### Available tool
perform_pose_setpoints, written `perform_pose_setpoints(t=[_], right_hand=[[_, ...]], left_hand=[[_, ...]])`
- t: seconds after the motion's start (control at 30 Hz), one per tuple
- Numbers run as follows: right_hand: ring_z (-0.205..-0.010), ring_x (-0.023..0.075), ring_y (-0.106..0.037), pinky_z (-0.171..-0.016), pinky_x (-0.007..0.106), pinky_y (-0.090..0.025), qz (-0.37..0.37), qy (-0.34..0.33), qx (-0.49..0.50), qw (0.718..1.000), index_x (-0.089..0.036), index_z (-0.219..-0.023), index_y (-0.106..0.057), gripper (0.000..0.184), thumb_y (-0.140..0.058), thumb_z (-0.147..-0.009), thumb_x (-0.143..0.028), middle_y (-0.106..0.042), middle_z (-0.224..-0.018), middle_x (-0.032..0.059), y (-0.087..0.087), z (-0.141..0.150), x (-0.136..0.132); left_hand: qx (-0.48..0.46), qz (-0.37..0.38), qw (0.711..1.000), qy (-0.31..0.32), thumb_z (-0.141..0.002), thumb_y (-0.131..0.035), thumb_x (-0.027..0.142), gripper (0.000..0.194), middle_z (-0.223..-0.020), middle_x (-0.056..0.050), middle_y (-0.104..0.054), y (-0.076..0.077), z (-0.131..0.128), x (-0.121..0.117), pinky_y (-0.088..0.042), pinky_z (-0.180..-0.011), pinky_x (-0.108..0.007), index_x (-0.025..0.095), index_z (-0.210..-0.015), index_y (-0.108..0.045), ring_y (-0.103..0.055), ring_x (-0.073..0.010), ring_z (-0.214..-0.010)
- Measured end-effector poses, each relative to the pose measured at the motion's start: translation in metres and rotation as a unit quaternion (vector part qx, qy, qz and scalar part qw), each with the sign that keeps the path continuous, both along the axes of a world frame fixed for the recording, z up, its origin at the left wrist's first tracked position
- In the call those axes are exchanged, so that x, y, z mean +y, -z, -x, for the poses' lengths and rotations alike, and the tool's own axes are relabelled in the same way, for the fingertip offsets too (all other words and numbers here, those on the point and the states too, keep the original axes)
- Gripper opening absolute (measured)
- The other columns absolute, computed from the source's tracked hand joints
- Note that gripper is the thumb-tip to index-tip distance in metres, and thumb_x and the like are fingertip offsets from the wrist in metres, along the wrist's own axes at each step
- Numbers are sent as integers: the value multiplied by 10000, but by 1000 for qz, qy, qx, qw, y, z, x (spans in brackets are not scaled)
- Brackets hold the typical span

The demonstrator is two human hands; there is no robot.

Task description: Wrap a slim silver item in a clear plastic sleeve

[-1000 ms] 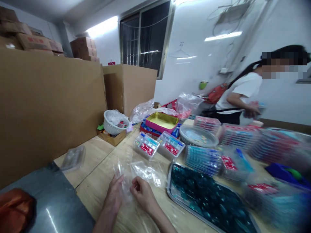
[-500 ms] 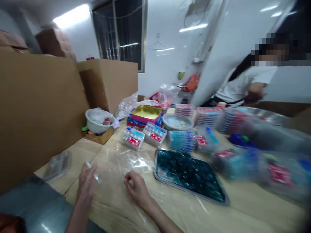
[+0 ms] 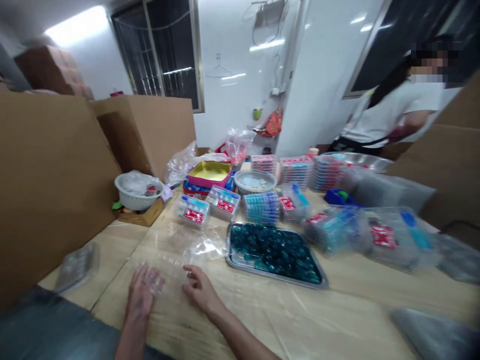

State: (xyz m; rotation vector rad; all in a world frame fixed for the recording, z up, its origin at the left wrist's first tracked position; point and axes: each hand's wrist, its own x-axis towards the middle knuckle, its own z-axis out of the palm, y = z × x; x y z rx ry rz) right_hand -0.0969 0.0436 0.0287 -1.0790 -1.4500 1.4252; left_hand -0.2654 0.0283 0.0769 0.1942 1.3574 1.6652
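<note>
Above the near part of the table, my left hand (image 3: pixel 141 292) holds a crumpled-looking clear plastic piece (image 3: pixel 155 281), its fingers against it. Blur and transparency hide its exact shape. To the right, my right hand (image 3: pixel 200 290) has its thumb and index finger apart, the other fingers bent, at the edge of the clear plastic. Just beyond, a glossy clear plastic sheet or bag (image 3: pixel 208 246) lies on the wood. A metal tray (image 3: pixel 275 275) full of dark teal, glassy pieces (image 3: pixel 275 250) sits to the right of my right hand.
Clear boxes with red-and-white labels (image 3: pixel 194 216) stand behind, near a pink-and-gold tin (image 3: pixel 210 172) and a white basin (image 3: pixel 255 182). Stacked cases (image 3: pixel 296 171) line the back. A white basket (image 3: pixel 138 192) and tall cardboard (image 3: pixel 45 175) are left. A person (image 3: pixel 397 110) is at back right.
The view has swung right, so things sit further left. My left hand has turned, showing more of the clear plastic. My right index finger has straightened away from the thumb.
</note>
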Motion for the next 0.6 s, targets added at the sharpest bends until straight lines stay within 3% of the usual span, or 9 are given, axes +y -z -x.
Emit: perform_pose_setpoints(t=[0.07,0.13,0.27,0.37,0.5,0.6], right_hand=[[-1008,238,-575,-779,354,-507,32,7,43,999,-233,-1069,-606,462,-582,-621,-125,-585,-1091,63,4,4,8],[-947,222,-584,-763,339,-499,13,12,51,999,-213,-983,-635,394,-575,-604,-123,-583,-1014,53,4,8,11],[-891,196,-585,-703,308,-495,-95,-7,26,995,-192,-907,-648,326,-503,-634,-88,-557,-973,57,-6,10,3],[-982,201,-574,-833,350,-498,-231,-18,0,973,-200,-1033,-614,393,-452,-707,-51,-563,-1041,82,-21,3,-16],[-1112,225,-528,-933,386,-486,-386,12,-71,920,-239,-1294,-449,560,-416,-773,-34,-540,-1184,124,-45,-29,-53],[-1118,256,-527,-914,423,-506,-442,78,-130,884,-251,-1415,-283,695,-431,-767,-48,-538,-1200,143,-50,-72,-77]], left_hand=[[-13,-12,1000,11,-744,-629,235,139,-718,11,-573,-1,-3,-1,-487,-601,-290,211,-846,-537,-585,-137,-605],[-17,-19,1000,10,-730,-656,237,182,-725,17,-570,0,-4,-3,-481,-608,-279,218,-862,-532,-584,-130,-613],[-34,-21,999,-2,-747,-625,237,185,-755,-1,-587,-3,-2,-9,-493,-602,-282,219,-911,-540,-603,-143,-633],[-46,-40,998,-13,-759,-574,235,208,-816,-25,-627,-11,-4,-18,-521,-659,-312,233,-966,-553,-634,-162,-703],[-35,-56,998,-10,-688,-564,316,375,-909,-47,-676,-18,-3,-38,-483,-899,-541,282,-1061,-549,-652,-262,-883],[-15,-52,997,49,-649,-578,384,435,-1012,-43,-677,-1,3,-37,-362,-993,-680,352,-1082,-546,-591,-354,-1075]])
